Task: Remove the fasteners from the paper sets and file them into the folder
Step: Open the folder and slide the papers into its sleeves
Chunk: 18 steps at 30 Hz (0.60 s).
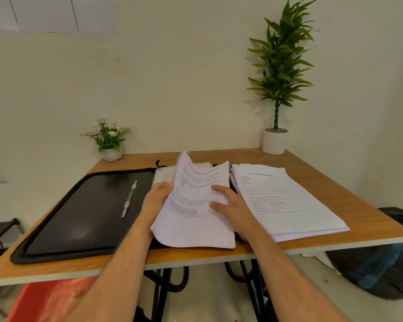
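Observation:
A black folder (84,219) lies open on the left half of the table, with a metal filing clip (129,198) on its inner face. I hold a set of printed papers (196,224) over the folder's right half. My left hand (155,201) grips the set's left edge, fingers tucked behind the lifted sheets, which curl upward at the far end. My right hand (228,205) rests on the top sheet with straight fingers. A second stack of printed papers (286,201) lies on the table to the right. No fastener on the held set is visible.
A wooden table (368,219) stands against a white wall. A small white flower pot (111,141) sits at the back left, a tall green plant in a white pot (275,140) at the back right. A dark bag (386,263) lies on the floor at right.

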Each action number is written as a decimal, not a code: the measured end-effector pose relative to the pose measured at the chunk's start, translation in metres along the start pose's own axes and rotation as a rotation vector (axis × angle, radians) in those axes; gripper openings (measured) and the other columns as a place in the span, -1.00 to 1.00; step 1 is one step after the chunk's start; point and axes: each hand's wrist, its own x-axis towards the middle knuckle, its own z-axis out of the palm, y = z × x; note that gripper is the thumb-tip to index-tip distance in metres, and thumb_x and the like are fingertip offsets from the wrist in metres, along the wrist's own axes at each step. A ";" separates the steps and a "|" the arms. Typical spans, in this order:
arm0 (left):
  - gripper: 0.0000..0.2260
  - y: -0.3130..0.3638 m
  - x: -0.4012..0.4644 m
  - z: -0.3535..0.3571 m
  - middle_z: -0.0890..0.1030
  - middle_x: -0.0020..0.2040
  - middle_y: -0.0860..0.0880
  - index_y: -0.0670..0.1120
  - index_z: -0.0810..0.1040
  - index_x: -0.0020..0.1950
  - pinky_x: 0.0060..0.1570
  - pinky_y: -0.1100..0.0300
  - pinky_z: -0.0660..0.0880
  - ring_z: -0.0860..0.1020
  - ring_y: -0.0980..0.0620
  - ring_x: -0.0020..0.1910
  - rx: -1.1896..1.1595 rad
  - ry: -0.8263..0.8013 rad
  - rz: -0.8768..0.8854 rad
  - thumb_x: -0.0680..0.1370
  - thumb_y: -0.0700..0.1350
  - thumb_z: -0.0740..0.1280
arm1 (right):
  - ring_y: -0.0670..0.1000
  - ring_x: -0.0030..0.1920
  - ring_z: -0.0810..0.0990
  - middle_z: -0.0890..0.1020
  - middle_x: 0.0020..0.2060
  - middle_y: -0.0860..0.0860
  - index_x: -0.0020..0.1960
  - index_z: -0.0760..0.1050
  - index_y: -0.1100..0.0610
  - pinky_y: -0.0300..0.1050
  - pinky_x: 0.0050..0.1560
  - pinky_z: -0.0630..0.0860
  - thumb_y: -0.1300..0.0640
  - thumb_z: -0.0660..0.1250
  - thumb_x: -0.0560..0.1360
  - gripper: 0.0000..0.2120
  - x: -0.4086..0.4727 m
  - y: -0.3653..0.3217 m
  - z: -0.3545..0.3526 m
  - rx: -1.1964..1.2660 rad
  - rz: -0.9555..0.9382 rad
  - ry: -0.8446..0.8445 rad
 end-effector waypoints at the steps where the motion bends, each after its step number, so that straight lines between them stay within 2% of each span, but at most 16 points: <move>1: -0.84 0.002 0.000 0.005 0.63 0.01 -0.10 -0.08 0.56 0.02 0.02 -0.01 0.55 0.62 -0.03 -0.06 0.044 0.028 0.006 0.61 0.01 0.34 | -0.18 0.11 0.51 0.43 0.33 -0.15 0.42 0.39 -0.13 -0.32 -0.08 0.52 0.06 0.37 0.58 -0.57 0.000 -0.002 0.001 -0.016 0.004 -0.006; 3: -0.80 0.006 -0.001 0.019 0.64 0.03 -0.01 -0.04 0.58 0.07 -0.10 0.10 0.51 0.62 0.01 0.00 0.093 0.060 0.024 0.65 0.05 0.26 | -0.23 0.09 0.50 0.42 0.30 -0.21 0.46 0.35 -0.12 -0.34 -0.08 0.46 -0.16 0.34 0.56 -0.50 0.000 -0.008 0.004 -0.034 0.019 -0.033; 4: -0.78 0.008 -0.003 0.025 0.63 0.04 0.01 -0.02 0.59 0.06 -0.13 0.15 0.48 0.60 0.04 0.02 0.148 0.053 0.054 0.67 0.06 0.20 | -0.20 0.12 0.52 0.44 0.32 -0.21 0.46 0.35 -0.13 -0.31 0.00 0.48 -0.29 0.33 0.51 -0.42 0.000 -0.009 0.005 -0.028 0.029 -0.052; 6: -0.80 0.004 -0.004 0.030 0.61 0.09 0.00 -0.01 0.57 0.07 -0.18 0.23 0.46 0.57 0.09 0.00 0.287 0.012 0.133 0.68 -0.01 0.17 | -0.08 0.18 0.60 0.55 0.31 -0.14 0.40 0.41 -0.16 -0.11 0.16 0.55 -0.43 0.31 0.42 -0.37 0.002 -0.011 0.007 0.038 0.084 -0.106; 8: -0.87 -0.005 -0.001 0.030 0.59 0.13 -0.06 0.01 0.56 0.11 -0.25 0.28 0.49 0.59 0.05 -0.05 0.338 -0.012 0.173 0.67 -0.07 0.22 | -0.05 0.09 0.66 0.65 0.15 -0.13 0.26 0.50 -0.18 -0.11 0.08 0.57 -0.39 0.24 0.49 -0.55 0.000 -0.019 0.007 0.111 0.105 -0.147; 9: -0.89 -0.008 0.000 0.029 0.58 0.15 -0.06 0.04 0.55 0.13 -0.27 0.30 0.51 0.60 0.03 -0.04 0.377 -0.018 0.187 0.66 -0.07 0.24 | -0.06 0.07 0.65 0.64 0.16 -0.13 0.29 0.48 -0.15 -0.15 0.02 0.55 -0.38 0.21 0.50 -0.52 0.002 -0.024 0.008 0.108 0.102 -0.141; 11: -0.90 -0.009 0.002 0.031 0.55 0.21 -0.03 0.11 0.51 0.15 -0.25 0.29 0.53 0.61 0.02 0.00 0.471 -0.036 0.193 0.65 -0.02 0.27 | -0.11 0.09 0.57 0.50 0.30 -0.11 0.49 0.26 -0.05 -0.18 -0.02 0.51 -0.34 0.33 0.46 -0.29 0.010 -0.027 0.012 0.065 0.088 -0.098; 13: -0.86 -0.008 0.004 0.033 0.52 0.26 -0.02 0.11 0.45 0.21 -0.24 0.26 0.55 0.62 0.00 0.03 0.522 -0.059 0.160 0.65 0.01 0.29 | -0.04 0.16 0.56 0.41 0.39 -0.06 0.57 0.04 -0.14 -0.05 0.11 0.57 -0.13 0.52 0.41 -0.09 0.016 -0.027 0.016 0.046 0.068 -0.079; 14: -0.82 -0.006 0.005 0.033 0.50 0.28 0.00 0.09 0.42 0.25 -0.23 0.26 0.54 0.61 0.01 0.06 0.556 -0.064 0.142 0.66 0.00 0.27 | 0.01 0.22 0.54 0.38 0.42 -0.06 0.58 0.00 -0.17 0.04 0.20 0.56 -0.01 0.55 0.41 -0.05 0.020 -0.026 0.016 0.018 0.069 -0.083; 16: -0.78 -0.002 0.003 0.028 0.48 0.31 0.05 0.06 0.37 0.34 -0.16 0.26 0.48 0.55 0.06 0.10 0.668 -0.058 0.136 0.69 -0.03 0.19 | 0.07 0.28 0.49 0.32 0.42 -0.07 0.57 0.05 -0.22 0.12 0.26 0.52 0.17 0.49 0.46 -0.11 0.023 -0.027 0.015 -0.067 0.079 -0.094; 18: -0.77 0.001 0.001 0.019 0.55 0.23 0.08 0.07 0.35 0.34 -0.07 0.21 0.47 0.55 0.09 0.06 0.753 -0.050 0.128 0.69 -0.09 0.17 | 0.06 0.22 0.50 0.33 0.37 -0.08 0.52 0.23 -0.26 0.08 0.21 0.56 0.24 0.41 0.51 -0.27 0.023 -0.028 0.013 -0.112 0.110 -0.111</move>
